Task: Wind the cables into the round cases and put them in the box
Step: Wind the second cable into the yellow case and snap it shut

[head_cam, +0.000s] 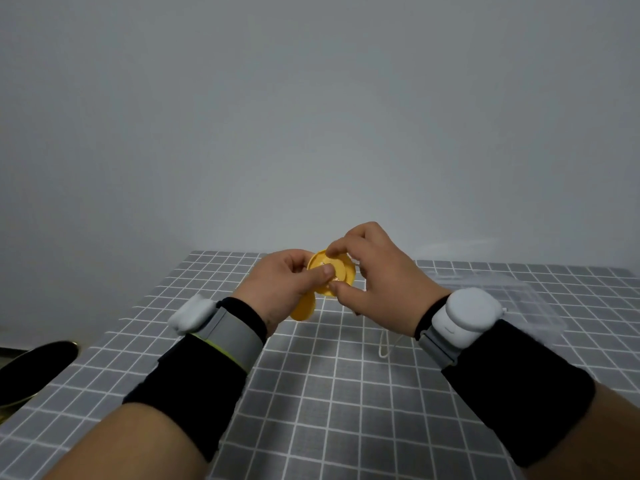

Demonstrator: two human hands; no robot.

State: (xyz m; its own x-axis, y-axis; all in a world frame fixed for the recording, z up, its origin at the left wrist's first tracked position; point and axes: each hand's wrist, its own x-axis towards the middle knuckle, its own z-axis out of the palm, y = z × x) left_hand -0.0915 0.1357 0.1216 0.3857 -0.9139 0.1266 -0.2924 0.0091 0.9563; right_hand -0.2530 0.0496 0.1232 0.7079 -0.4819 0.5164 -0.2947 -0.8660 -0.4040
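Winding stage, one item in hand. Nearest: white cable [385, 346], a slack loop hanging below the right hand [377, 275], over the checked tablecloth [329, 393]. Mid: yellow round case [344, 271], held off the table. The left hand [282, 284] grips it, thumb on its face; the right hand pinches its rim. Far right: clear box [519, 296], well apart. Advice: steady the body, turn evenly, keep the cable lightly taut.
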